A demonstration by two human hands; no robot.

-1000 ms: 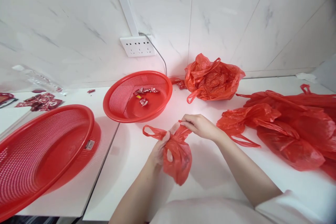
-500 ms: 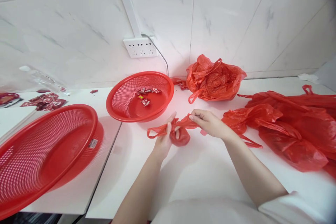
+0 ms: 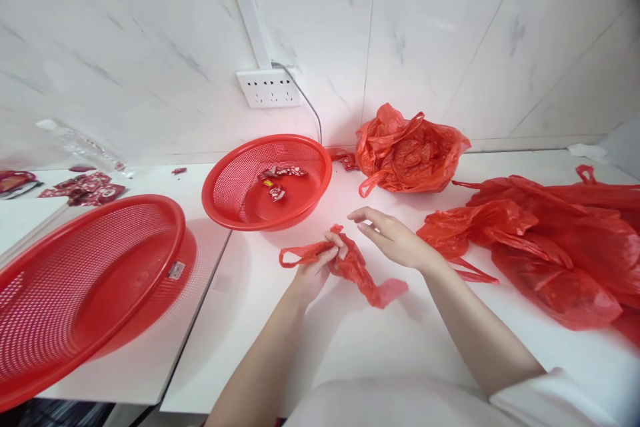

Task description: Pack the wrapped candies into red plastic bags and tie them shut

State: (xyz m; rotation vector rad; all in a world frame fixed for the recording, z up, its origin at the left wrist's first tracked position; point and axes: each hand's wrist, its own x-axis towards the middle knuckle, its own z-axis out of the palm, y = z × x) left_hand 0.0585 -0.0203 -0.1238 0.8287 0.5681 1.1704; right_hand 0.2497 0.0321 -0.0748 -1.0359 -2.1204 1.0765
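Tabletop (image 3: 250,360): white, under small basket (image 3: 227,187)
Left hand (image 3: 313,273): fingers gripping bag (image 3: 357,270), nearside of small basket
Right hand (image 3: 393,238): fingers parted, empty
Risk: hard tug could tear bag

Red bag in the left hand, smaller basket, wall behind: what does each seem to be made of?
Red bag in the left hand: thin plastic film, with a slight sheen; it creases softly and its tail looks translucent.
Smaller basket: probably moulded plastic, smooth and semi-gloss, with fine mesh sides and a rounded rim.
Wall: glossy tile, perhaps ceramic; straight joints, marble-like veins and reflections show.
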